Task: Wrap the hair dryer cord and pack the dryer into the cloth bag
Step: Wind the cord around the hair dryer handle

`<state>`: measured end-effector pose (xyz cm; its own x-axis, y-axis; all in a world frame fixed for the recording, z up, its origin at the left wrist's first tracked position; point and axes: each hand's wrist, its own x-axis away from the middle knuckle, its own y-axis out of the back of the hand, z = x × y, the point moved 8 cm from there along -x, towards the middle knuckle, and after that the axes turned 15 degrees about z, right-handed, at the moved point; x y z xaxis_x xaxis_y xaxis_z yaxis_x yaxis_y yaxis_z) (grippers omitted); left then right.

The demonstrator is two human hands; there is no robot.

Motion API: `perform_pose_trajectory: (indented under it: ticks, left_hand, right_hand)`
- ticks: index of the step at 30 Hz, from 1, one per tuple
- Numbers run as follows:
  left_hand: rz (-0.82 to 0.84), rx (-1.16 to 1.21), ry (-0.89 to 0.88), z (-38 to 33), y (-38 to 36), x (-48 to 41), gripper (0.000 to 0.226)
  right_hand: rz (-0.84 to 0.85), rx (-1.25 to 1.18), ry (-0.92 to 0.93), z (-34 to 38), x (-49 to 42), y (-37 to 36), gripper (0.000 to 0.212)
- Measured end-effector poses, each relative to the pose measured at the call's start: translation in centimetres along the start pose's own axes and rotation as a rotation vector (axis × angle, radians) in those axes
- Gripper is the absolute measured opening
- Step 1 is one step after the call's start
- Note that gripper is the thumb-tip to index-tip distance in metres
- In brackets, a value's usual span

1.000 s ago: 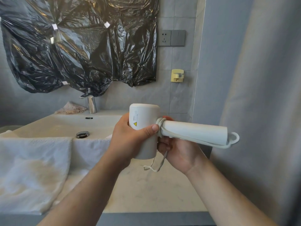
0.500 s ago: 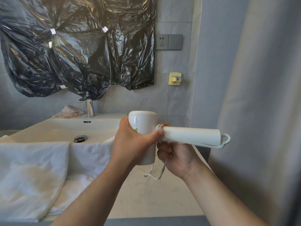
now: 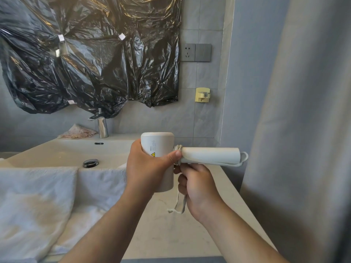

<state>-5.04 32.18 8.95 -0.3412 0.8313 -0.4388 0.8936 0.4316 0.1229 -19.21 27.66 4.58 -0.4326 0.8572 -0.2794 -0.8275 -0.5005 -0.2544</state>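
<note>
Since a second ago we have lifted the hair dryer [image 3: 157, 149] a little and pulled the slack tighter: the loose tail of cord [image 3: 179, 203] under our right hand hangs shorter and closer to the palm, and the loop past the handle's end sits flatter against it. We judge this to mean the wrapping is nearly done, with only that short tail left to tuck before packing; the cloth bag is not in view, so that step has not begun. Our left hand [image 3: 147, 168] is closed around the dryer's barrel, thumb pressed at the joint where the cord is bunched. Our right hand [image 3: 197, 184] is curled shut on the cord just below the handle [image 3: 209, 154], knuckles toward us. The dryer is held in the air in front of us, above the near right part of the bench [image 3: 171, 234], right of the sink [image 3: 62, 154] and the white towel [image 3: 38, 205]. Its barrel stands upright, one flat end up, while the handle, the long axis of the bundle, lies level and points right toward the grey curtain [image 3: 303, 130], with the cord running along its underside.
</note>
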Motion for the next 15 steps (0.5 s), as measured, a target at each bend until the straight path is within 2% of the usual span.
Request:
perform_pose_trajectory:
  ticks: [6,12,15]
  left_hand:
    - [-0.076,-0.164,-0.055,-1.0,0.8,-0.1,0.074]
    - [-0.128,-0.211,-0.119,-1.8,1.2,0.2,0.062]
    - [-0.147,-0.239,-0.129,-1.8,1.5,0.2,0.065]
  right_hand:
    - [0.119,0.52,-0.048,1.7,0.5,-0.7,0.018]
    - [0.197,0.61,-0.157,1.8,0.7,-0.8,0.018]
    - [0.189,0.906,-0.114,2.6,0.8,-0.9,0.022]
